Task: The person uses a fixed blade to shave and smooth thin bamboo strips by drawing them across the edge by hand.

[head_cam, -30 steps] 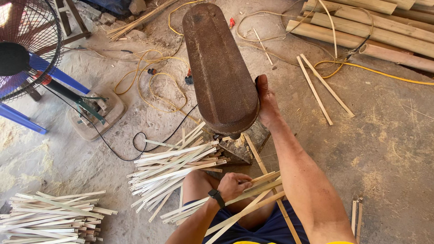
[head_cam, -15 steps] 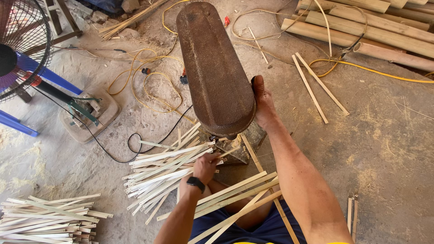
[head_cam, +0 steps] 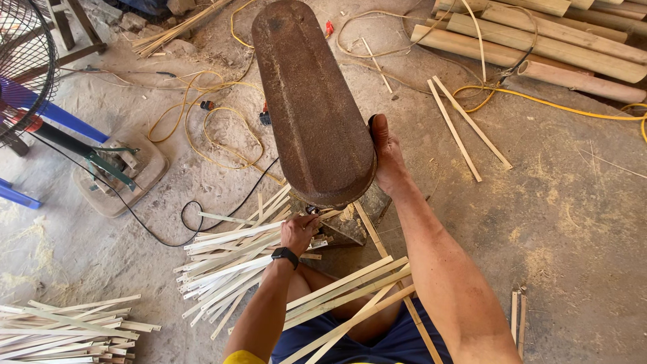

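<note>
Left hand [head_cam: 298, 231]: fingers closed on a strip [head_cam: 259, 236] under the cover's near end.
Right hand [head_cam: 385, 154]: flat against the rusty cover [head_cam: 311, 101] — right edge.
Cover axis: near–far.
Strip pile [head_cam: 229, 266]: left, fanned left–right.

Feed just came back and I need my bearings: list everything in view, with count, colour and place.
Rusty machine cover: one, brown, centre.
Split strips pile: many, pale, below the cover.
Strips on lap: several, pale.
Second strip pile: many, pale, bottom left.
Bamboo poles: several, tan, top right.
Yellow cable: on the floor, left of the cover.
Fan: one, black, far left.
Left hand: at the strips under the cover.
Right hand: on the cover's right edge.
</note>
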